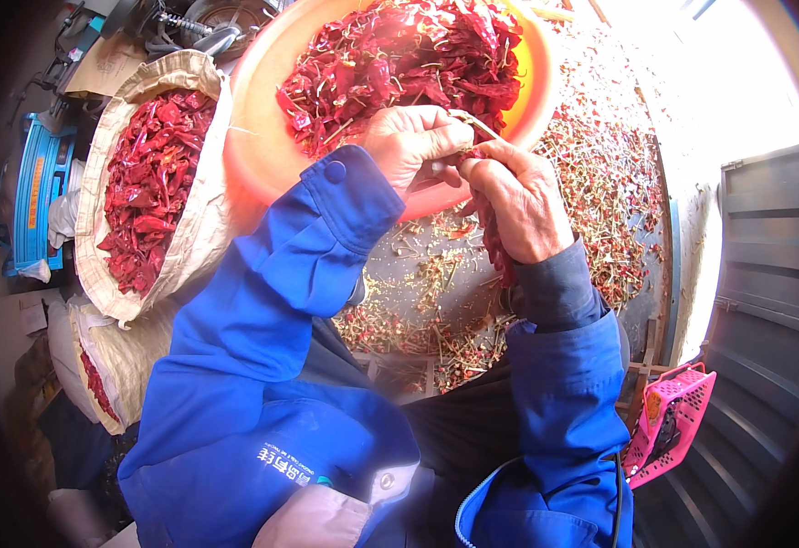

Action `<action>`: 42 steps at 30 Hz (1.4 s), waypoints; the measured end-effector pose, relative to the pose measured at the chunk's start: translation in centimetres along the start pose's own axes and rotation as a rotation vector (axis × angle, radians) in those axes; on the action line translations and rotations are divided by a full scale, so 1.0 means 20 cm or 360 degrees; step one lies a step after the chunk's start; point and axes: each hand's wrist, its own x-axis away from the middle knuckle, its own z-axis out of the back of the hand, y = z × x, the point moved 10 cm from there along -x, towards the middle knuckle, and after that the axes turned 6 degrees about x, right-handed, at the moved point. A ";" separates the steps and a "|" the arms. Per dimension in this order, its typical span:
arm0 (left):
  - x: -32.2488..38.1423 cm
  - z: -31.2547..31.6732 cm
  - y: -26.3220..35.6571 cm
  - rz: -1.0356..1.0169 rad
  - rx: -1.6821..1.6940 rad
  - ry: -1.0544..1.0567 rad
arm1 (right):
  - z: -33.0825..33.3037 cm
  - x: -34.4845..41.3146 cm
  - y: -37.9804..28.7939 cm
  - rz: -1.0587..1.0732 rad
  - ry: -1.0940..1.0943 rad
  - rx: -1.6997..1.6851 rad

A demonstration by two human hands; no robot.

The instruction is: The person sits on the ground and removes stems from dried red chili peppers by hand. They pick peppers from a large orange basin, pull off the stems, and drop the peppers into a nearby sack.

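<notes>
My left hand (416,147) pinches pale, dry chili stems (479,125) over the near rim of a large orange plastic basin (259,147). Close against it on the right, my right hand (523,195) grips dried red chili peppers (490,236), which hang down below the palm. The stems run between the fingertips of both hands. Exactly where the stems join the peppers is hidden by my fingers. Inside the basin is a heap of wrinkled dried red chilies (399,75), many with stems on.
On the left stands an open woven sack (201,226) of red chili pieces, with another sack (132,349) below it. Stem litter (598,185) covers the floor. A pink plastic basket (680,425) sits at right near a grey metal door (769,233). A blue case (36,192) lies far left.
</notes>
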 end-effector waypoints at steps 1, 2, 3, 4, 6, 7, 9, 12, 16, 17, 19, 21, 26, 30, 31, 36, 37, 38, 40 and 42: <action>0.00 -0.01 0.00 0.0017 0.0058 -0.0056 | 0.00 0.00 -0.02 0.0082 0.0027 0.0092; 0.00 0.01 -0.02 0.0051 0.0058 0.0009 | 0.00 0.00 -0.04 0.0148 0.0051 0.0168; 0.01 0.02 0.00 -0.0059 -0.0263 0.0043 | -0.01 0.00 -0.07 0.0261 0.0098 0.0377; 0.02 0.02 0.03 -0.0197 -0.0587 0.0104 | -0.02 0.01 -0.12 0.0445 0.0203 0.0832; 0.04 -0.01 0.09 -0.0425 -0.1231 0.0174 | -0.04 0.01 -0.08 0.0384 0.0168 0.0883; 0.08 -0.08 0.15 -0.0751 -0.1485 0.0110 | -0.04 0.01 -0.05 0.0315 0.0132 0.0905; 0.17 -0.23 0.21 -0.1297 -0.2001 -0.0034 | -0.03 0.02 -0.06 0.0399 0.0121 0.0867; 0.04 -0.01 0.09 -0.0421 -0.0899 0.0069 | -0.02 0.02 -0.05 0.0376 -0.0043 0.0693; -0.04 0.06 -0.02 0.0016 0.0021 0.0093 | -0.10 0.03 -0.15 0.0361 -0.0237 0.0145; -0.06 0.10 -0.02 0.0067 0.0030 0.0177 | -0.12 0.04 -0.21 0.0435 -0.0249 0.0072; -0.11 0.18 0.14 -0.0282 -0.0054 0.0329 | -0.37 0.10 -0.21 0.0360 -0.0812 0.0435; -0.12 0.18 0.23 -0.0441 -0.0010 0.0197 | -0.24 0.04 -0.18 0.0157 -0.0401 0.0295; -0.11 0.20 0.13 -0.0224 -0.0320 0.0162 | 0.01 0.06 0.07 -0.0558 0.0277 -0.1146; -0.09 0.24 0.16 -0.0396 -0.0404 0.0315 | 0.02 0.06 0.05 -0.0522 0.0325 -0.1366; -0.09 0.22 0.16 -0.0392 -0.0498 0.0281 | 0.02 0.07 0.08 -0.0614 0.0366 -0.1287; -0.07 0.19 0.14 -0.0401 -0.0779 0.0291 | 0.06 0.07 0.11 -0.0541 0.0574 -0.1211; -0.07 0.18 0.14 -0.0423 -0.0834 0.0297 | 0.07 0.07 0.11 -0.0501 0.0623 -0.1191; -0.07 0.15 0.11 -0.0368 -0.0847 0.0213 | 0.10 0.07 0.11 -0.0490 0.0676 -0.1186; -0.05 0.09 0.05 -0.0264 -0.0871 0.0051 | 0.16 0.07 0.10 -0.0357 0.0770 -0.1220; -0.03 0.01 -0.04 -0.0079 -0.1015 -0.0253 | 0.24 0.11 0.15 -0.0421 0.0972 -0.1270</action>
